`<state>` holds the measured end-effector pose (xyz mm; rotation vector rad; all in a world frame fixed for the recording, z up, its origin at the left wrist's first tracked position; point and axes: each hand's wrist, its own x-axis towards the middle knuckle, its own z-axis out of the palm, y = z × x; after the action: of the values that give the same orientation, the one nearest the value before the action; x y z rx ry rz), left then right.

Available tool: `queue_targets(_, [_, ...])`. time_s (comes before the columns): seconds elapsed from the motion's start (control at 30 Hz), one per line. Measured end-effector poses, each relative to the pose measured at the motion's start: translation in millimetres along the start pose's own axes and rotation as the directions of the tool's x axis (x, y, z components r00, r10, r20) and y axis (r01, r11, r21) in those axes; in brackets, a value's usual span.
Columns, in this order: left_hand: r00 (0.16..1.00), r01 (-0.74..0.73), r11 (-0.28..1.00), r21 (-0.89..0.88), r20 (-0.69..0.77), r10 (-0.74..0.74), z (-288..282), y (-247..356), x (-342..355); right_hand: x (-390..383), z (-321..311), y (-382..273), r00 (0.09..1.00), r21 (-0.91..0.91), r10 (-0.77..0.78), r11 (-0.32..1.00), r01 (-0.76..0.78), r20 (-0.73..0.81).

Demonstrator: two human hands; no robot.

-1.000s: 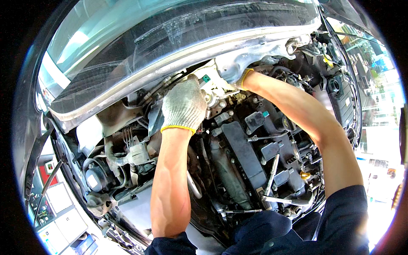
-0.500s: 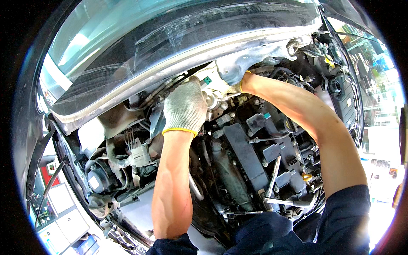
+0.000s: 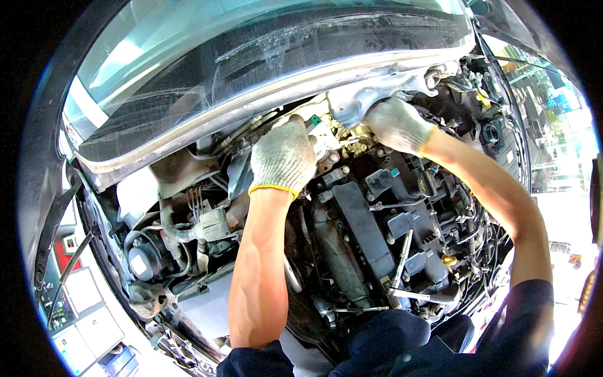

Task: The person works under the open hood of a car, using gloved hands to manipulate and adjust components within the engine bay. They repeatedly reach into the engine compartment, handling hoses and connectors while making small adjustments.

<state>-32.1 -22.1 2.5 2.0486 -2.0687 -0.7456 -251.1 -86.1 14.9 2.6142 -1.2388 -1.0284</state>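
Observation:
Both of my hands wear pale knitted work gloves and reach to the back of an open engine bay. My left hand (image 3: 284, 156) is curled, its knuckles beside a brightly lit metal part (image 3: 325, 139) with a small green patch; what its fingers close on is hidden. My right hand (image 3: 398, 127) is bent down at the right end of a grey metal shield (image 3: 357, 99), close to or touching it. Its fingers are blurred and turned away, so their grip does not show. The black engine cover (image 3: 363, 229) lies nearer me, below both hands.
A ratchet (image 3: 427, 296) and a long metal bar (image 3: 405, 251) lie on the engine's near right side. A yellow-ringed dipstick (image 3: 448, 259) stands close by. Along the back runs the windscreen's lower panel (image 3: 276, 107). Hoses and a round black part (image 3: 144, 261) fill the left side.
My right hand has come out from behind the grey shield and now shows over its right end. My left hand has shifted slightly right, still curled; the view has moved a little.

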Motion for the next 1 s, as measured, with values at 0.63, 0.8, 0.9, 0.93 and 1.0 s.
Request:
queue_targets(0.63, [0.983,-0.091,0.996,-0.021,-0.161,0.086,46.8,4.5,32.9,-79.7,-178.3,-362.4,0.324,0.29,-0.599,0.157,0.944,-0.732])
queue_targets(0.8, [0.923,-0.193,0.981,0.008,-0.337,0.185,66.4,42.8,73.2,-95.4,-184.2,-424.2,0.186,0.225,-0.777,0.058,0.973,-0.602])
queue_targets(0.9, [0.807,-0.205,0.961,0.184,-0.525,0.272,68.7,25.8,63.9,-88.5,-173.0,-449.3,0.19,0.424,-0.868,-0.026,0.905,-0.459])
queue_targets(0.93, [0.8,-0.226,0.959,0.17,-0.529,0.282,69.1,22.7,59.1,-79.3,-171.3,-449.4,0.206,0.421,-0.886,0.013,0.907,-0.416])
queue_targets(1.0, [0.843,-0.256,0.964,0.075,-0.471,0.26,61.5,12.6,44.1,-74.9,-172.0,-444.6,0.22,0.387,-0.92,0.083,0.918,-0.324])
